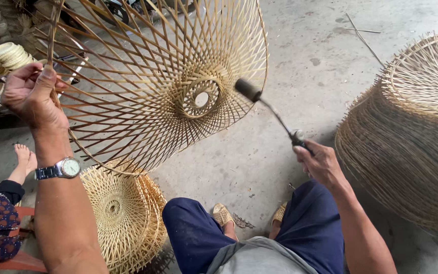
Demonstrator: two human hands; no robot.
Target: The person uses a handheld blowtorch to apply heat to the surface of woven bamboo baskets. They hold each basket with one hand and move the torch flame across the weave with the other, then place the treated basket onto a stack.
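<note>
My left hand grips the rim of a large open-weave bamboo basket frame and holds it up, tilted, with its small woven centre ring facing me. My right hand is closed on the handle of a thin metal rod tool. The tool's dark cylindrical head rests against the basket's right rim. A wristwatch sits on my left wrist. My knees in dark blue trousers are below.
A stack of finished woven baskets lies on the concrete floor by my left knee. A taller stack stands at the right. Another person's leg and bare foot are at the left. Coiled bamboo rings lie at the far left.
</note>
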